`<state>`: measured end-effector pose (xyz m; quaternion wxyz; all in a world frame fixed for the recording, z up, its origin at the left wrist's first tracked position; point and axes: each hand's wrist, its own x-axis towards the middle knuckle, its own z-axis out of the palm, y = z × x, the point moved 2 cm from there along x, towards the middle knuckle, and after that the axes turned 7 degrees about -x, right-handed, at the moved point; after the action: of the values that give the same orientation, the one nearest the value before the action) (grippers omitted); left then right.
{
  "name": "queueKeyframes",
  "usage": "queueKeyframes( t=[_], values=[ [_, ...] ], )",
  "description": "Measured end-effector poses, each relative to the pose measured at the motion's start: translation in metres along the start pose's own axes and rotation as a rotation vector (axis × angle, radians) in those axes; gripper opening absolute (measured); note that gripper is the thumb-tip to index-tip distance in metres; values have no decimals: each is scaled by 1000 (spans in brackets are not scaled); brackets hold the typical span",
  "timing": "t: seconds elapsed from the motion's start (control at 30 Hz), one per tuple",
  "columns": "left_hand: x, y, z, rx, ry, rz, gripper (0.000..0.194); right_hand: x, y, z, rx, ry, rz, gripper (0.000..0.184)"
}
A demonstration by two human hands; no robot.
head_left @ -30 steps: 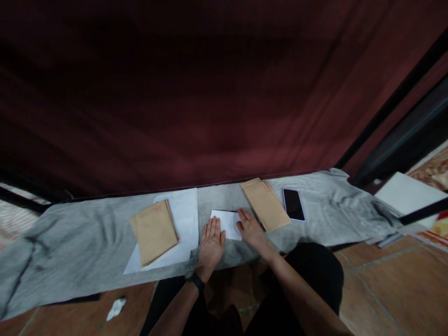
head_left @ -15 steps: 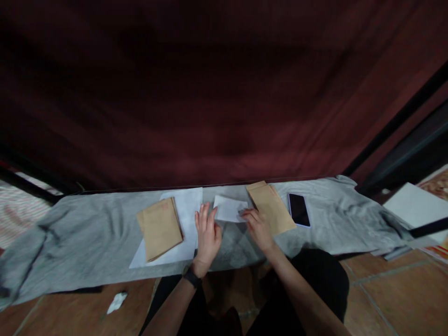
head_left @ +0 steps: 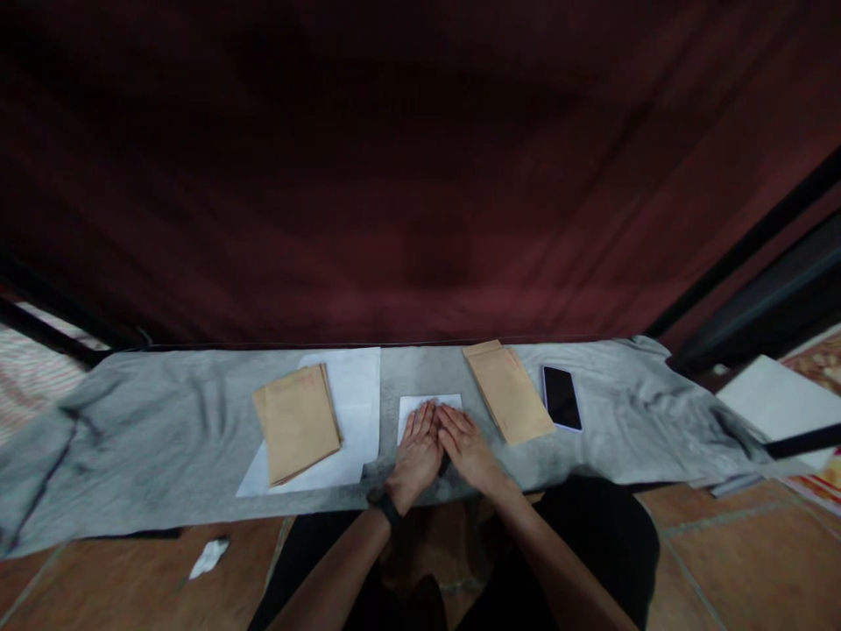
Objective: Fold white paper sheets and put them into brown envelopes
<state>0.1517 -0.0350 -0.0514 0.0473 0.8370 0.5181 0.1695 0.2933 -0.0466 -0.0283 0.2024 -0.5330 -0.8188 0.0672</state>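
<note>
A small folded white paper [head_left: 411, 405] lies on the grey cloth in front of me, mostly covered by my hands. My left hand [head_left: 419, 451] rests flat on it, fingers stretched forward. Beside it my right hand [head_left: 465, 445] also lies flat on the paper, its fingertips meeting those of the left. To the left, a stack of brown envelopes [head_left: 302, 425] sits on larger white sheets [head_left: 358, 412]. More brown envelopes [head_left: 512, 394] lie just right of my right hand.
A phone [head_left: 561, 399] lies right of the envelopes on the grey cloth [head_left: 164, 438]. Behind rises a dark red fabric wall [head_left: 420, 219]. A crumpled tissue [head_left: 210, 557] is on the tiled floor, and a white board [head_left: 781, 403] is at the far right.
My hands have come together from the paper's two sides and now lie flat on top of it. The paper sits nearer to me and shows less.
</note>
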Motion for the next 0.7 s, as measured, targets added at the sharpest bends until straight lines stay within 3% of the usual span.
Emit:
queueKeyframes(
  t=[0.2, 0.5, 0.7],
  values=[
    [9, -8, 5, 0, -2, -12, 61, 3, 5, 25, -196, 16, 61, 52],
    [2, -37, -7, -26, 86, -147, 57, -6, 20, 27, -322, 140, 158, 53],
    [-1, -32, -7, 22, 114, -247, 56, -4, 20, 25, -312, 146, 210, 51]
  ],
)
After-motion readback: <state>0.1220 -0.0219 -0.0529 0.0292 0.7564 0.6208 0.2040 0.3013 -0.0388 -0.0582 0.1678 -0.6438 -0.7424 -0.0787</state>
